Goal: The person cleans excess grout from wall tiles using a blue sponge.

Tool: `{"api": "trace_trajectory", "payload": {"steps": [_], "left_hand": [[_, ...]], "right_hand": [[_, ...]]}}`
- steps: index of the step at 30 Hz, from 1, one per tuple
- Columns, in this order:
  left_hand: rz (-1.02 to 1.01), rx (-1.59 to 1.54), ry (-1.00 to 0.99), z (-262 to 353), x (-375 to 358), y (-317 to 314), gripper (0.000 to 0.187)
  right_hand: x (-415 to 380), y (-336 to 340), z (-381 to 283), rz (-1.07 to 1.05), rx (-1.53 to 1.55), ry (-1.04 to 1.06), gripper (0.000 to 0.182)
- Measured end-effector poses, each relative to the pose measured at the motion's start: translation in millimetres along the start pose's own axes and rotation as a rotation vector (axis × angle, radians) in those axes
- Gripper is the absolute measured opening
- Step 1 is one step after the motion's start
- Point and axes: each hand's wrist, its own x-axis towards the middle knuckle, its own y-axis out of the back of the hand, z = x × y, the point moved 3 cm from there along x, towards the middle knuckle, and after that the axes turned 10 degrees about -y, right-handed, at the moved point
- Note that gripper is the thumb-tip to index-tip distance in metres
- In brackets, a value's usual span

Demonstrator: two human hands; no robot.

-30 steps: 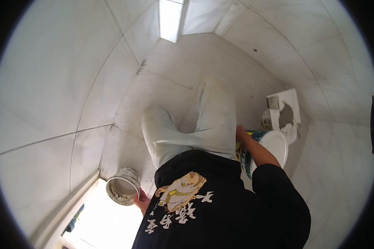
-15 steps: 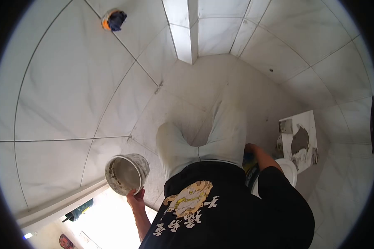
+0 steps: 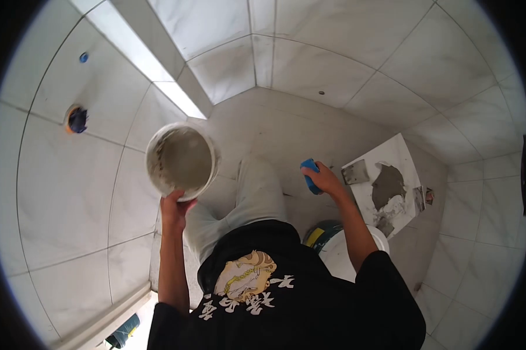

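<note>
My left hand (image 3: 175,211) grips the near rim of a pale bucket (image 3: 184,160), which is tilted so that grey, wet-looking material shows inside it. Over the floor to the right, my right hand (image 3: 323,177) is closed around a blue block (image 3: 311,176), perhaps a sponge. Right of that hand lies a white board (image 3: 362,193) with a patch of grey mortar (image 3: 388,186) and a flat metal piece (image 3: 355,172) at its left edge. A white, round-rimmed bucket (image 3: 339,256) stands partly hidden under my right forearm.
Beside the white bucket is a dark green container (image 3: 324,232) with a yellow label. Tiled walls (image 3: 327,35) surround the floor. A white ledge (image 3: 181,99) juts in at the upper left. On the left wall is a round hole (image 3: 76,119) with dark stuffing.
The pale bucket has been raised forward in my left hand. My right hand has come out from beside the white bucket and now holds the blue block. The view has shifted.
</note>
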Motion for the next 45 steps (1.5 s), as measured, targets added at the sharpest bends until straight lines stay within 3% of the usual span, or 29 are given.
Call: {"api": "trace_trajectory", "payload": {"steps": [1,3,7,9,13,15,16,17,18,22,25,26,27,28,30,31,33,34,36,37,39,40,42,43,45], "left_hand": [[-0.024,0.009,0.046,20.8,-4.0,-14.6,0.046],[-0.098,0.012,0.005,42.2,10.3,-22.5,0.044],[-0.249,0.021,0.077,51.7,-13.2,-58.2,0.054],[-0.338,0.046,0.116,12.7,-6.4,-98.6,0.059],[-0.386,0.120,0.113,-79.9,75.8,-207.0,0.057],[-0.433,0.129,0.248,-119.9,191.8,-281.6,0.060],[-0.511,0.155,0.234,-146.4,217.4,-307.8,0.066],[-0.539,0.160,0.351,-205.2,296.2,-318.1,0.072],[-0.493,0.147,0.352,-211.5,309.0,-315.9,0.072],[-0.447,0.325,0.290,-184.2,249.2,-314.7,0.078],[-0.468,0.369,0.240,-170.0,248.7,-313.9,0.081],[-0.506,0.391,0.225,-168.2,248.6,-313.1,0.079],[-0.546,0.415,0.213,-166.4,245.9,-310.5,0.077],[-0.543,0.418,0.227,-161.0,244.5,-304.8,0.077],[-0.677,0.437,0.376,-144.8,243.7,-299.8,0.075],[-0.676,0.439,0.389,-139.0,240.8,-288.5,0.075],[-0.737,0.356,0.388,-128.1,241.8,-251.7,0.070],[-0.704,0.303,0.265,-126.7,238.9,-223.5,0.066],[-0.625,0.335,-0.056,-133.8,233.9,-140.6,0.055],[-0.483,0.688,-0.176,-113.4,225.4,-101.6,0.049],[-0.251,0.894,-0.389,-95.6,191.3,-17.6,0.044],[-0.164,1.097,-0.539,-89.2,168.1,21.6,0.045],[-0.059,1.376,-0.333,-68.7,112.4,68.9,0.058],[-0.005,1.458,-0.253,-66.6,90.2,85.9,0.065],[0.083,1.400,-0.217,-58.6,56.0,98.4,0.072]], "right_hand": [[-40.9,17.1,-19.0,-0.011,-0.010,-0.014,0.074],[-84.8,-2.2,-59.8,-0.177,0.279,-0.002,0.070],[-181.2,7.2,-92.8,-0.156,0.378,0.115,0.067],[-196.6,14.4,-97.1,0.078,0.425,0.493,0.062],[-61.9,25.7,-138.4,0.096,0.384,0.373,0.056],[96.2,33.7,-212.1,0.348,0.006,0.479,0.048],[153.5,37.1,-204.7,0.387,0.015,0.479,0.048],[285.3,1.7,-202.7,0.293,-0.237,0.295,0.048],[329.2,-20.9,-197.2,0.198,-0.461,0.234,0.048],[311.6,-22.5,-166.8,0.230,-0.637,0.157,0.050],[323.7,-34.0,-135.5,0.389,-0.568,0.217,0.051],[338.8,-49.1,-118.5,0.536,-0.700,0.274,0.052],[349.0,-62.4,-102.1,0.682,-0.831,0.330,0.052],[360.7,-68.1,-87.0,0.669,-0.833,0.324,0.052],[390.3,-64.6,-72.0,0.230,-0.850,0.365,0.050],[392.8,-56.8,-71.6,0.221,-0.849,0.357,0.050],[389.8,-45.8,-84.8,-0.049,-0.654,0.315,0.045],[372.9,-41.0,-92.1,-0.053,-0.656,0.316,0.045],[334.8,-11.0,-119.0,0.190,-0.309,0.227,0.049],[316.5,-3.7,-133.4,0.188,-0.316,0.224,0.049],[292.5,4.1,-148.1,-0.040,0.221,0.057,0.050],[295.9,5.4,-146.5,-0.042,0.217,0.054,0.050],[301.6,6.4,-142.8,-0.190,0.398,0.165,0.031],[296.7,5.6,-145.8,-0.178,0.408,0.163,0.031],[280.2,6.6,-165.0,-0.138,0.452,0.245,0.028]]}}
